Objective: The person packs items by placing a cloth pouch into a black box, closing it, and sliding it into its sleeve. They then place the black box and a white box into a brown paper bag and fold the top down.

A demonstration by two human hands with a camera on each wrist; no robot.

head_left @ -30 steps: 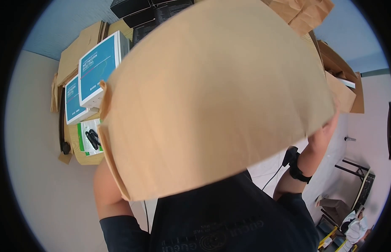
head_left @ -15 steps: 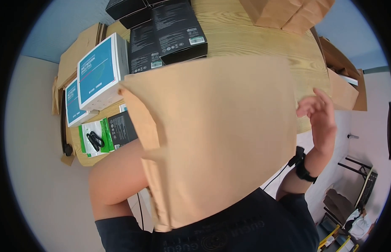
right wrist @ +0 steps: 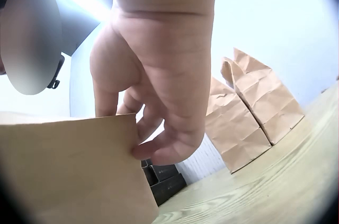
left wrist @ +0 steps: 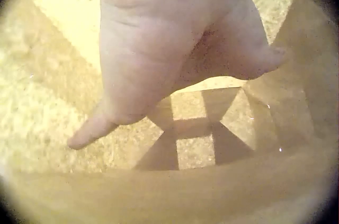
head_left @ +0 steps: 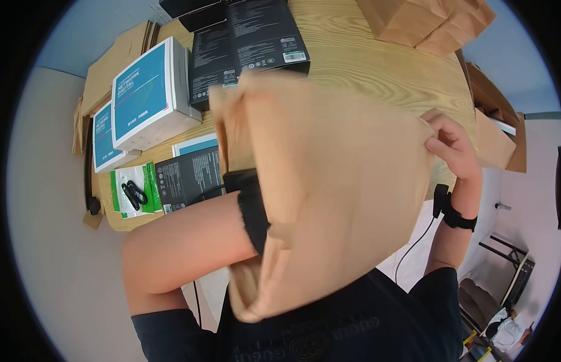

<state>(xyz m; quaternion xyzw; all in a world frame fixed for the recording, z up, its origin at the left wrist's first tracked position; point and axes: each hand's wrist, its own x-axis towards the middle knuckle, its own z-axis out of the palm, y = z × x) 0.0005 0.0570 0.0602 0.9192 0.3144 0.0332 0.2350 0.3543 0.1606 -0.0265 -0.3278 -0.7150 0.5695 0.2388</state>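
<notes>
A brown paper bag (head_left: 347,175) is held over the table's front edge, its mouth facing left. My left hand (left wrist: 159,44) is inside it, fingers spread and straight, with the folded bottom (left wrist: 196,134) beyond them in the left wrist view. From the head, the bag hides that hand; only the forearm and black wrist strap show at the opening. My right hand (head_left: 452,145) pinches the bag's far right corner between thumb and fingers. The right wrist view shows this hand (right wrist: 159,86) at the corner of the bag (right wrist: 79,166).
Blue-and-white boxes (head_left: 145,96) are stacked at the left beside black boxes (head_left: 265,42). Cables (head_left: 134,194) lie on a green-white packet at the front left. Standing paper bags (head_left: 425,24) are at the back right; an open carton (head_left: 497,139) is beyond the table's right edge.
The left forearm has gone into the bag, which has turned and opened toward the left. My right hand, off the bag half a second ago, has taken hold of its corner.
</notes>
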